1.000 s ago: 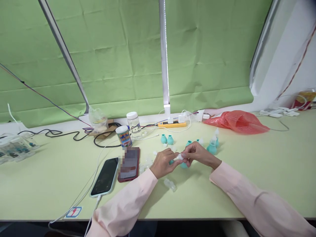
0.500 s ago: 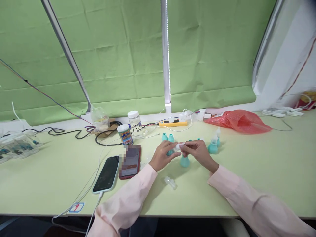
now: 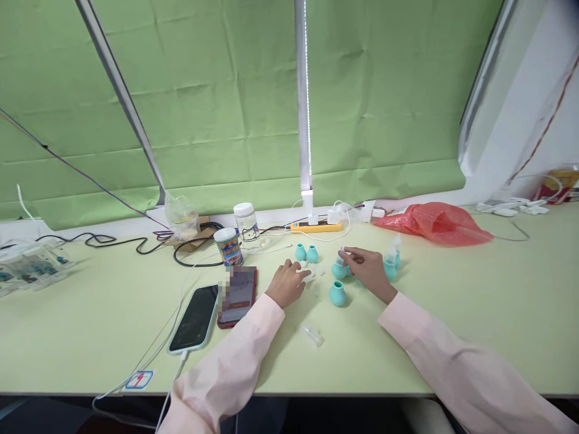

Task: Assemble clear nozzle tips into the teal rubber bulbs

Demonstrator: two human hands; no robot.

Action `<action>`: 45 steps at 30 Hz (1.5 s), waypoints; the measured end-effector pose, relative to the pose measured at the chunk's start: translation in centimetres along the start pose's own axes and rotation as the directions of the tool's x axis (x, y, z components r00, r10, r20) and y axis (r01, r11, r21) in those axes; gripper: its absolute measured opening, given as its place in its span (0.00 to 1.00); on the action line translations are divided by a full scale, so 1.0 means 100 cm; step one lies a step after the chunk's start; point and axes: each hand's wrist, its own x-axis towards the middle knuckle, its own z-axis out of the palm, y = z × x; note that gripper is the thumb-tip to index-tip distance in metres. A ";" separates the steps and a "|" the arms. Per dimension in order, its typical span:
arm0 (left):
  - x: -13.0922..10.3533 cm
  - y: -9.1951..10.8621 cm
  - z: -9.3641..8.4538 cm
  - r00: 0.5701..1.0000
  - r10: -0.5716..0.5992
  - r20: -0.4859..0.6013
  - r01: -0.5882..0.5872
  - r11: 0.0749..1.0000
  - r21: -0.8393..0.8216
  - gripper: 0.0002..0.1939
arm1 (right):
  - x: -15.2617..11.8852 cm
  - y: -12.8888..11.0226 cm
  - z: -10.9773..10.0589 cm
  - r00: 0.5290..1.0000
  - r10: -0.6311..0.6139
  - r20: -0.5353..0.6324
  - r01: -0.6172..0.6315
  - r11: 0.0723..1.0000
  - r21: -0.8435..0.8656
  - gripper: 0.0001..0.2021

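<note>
The two hands are apart. The right hand [image 3: 344,255] pinches a translucent tip [image 3: 340,258] at the mouth of a turquoise bulb [image 3: 338,270]; the left hand [image 3: 288,284], fingers loosely parted, hovers by some small white pieces [image 3: 319,271], and I can't tell whether it touches any. Just nearer me stands an open-necked bulb [image 3: 338,295], with a clear tube [image 3: 313,336] lying closer to the table edge. Two phones rest on the left, a red plastic bag [image 3: 436,224] far right.
</note>
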 end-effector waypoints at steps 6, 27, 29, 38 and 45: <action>0.002 -0.001 0.018 0.995 0.001 0.101 -0.008 0.998 0.069 0.11 | -0.004 0.003 0.005 0.995 0.040 0.095 -0.046 0.997 0.063 0.20; 0.004 0.001 0.044 0.989 -0.143 0.038 0.141 0.989 0.041 0.10 | -0.044 -0.015 0.012 0.776 -0.585 0.235 0.625 0.762 -0.168 0.06; 0.006 0.001 0.044 0.989 -0.144 0.014 0.144 0.990 0.008 0.09 | -0.052 -0.021 0.013 0.696 -0.632 0.342 0.698 0.707 -0.113 0.08; 0.005 0.004 0.025 0.930 -0.236 -0.280 0.104 0.904 -0.416 0.08 | -0.075 -0.042 0.025 0.486 -0.431 0.761 0.639 0.768 0.027 0.10; -0.002 0.008 0.017 0.876 -0.398 -0.273 0.111 0.716 -0.690 0.07 | -0.065 -0.035 0.032 0.831 0.041 0.555 -0.214 0.944 0.250 0.14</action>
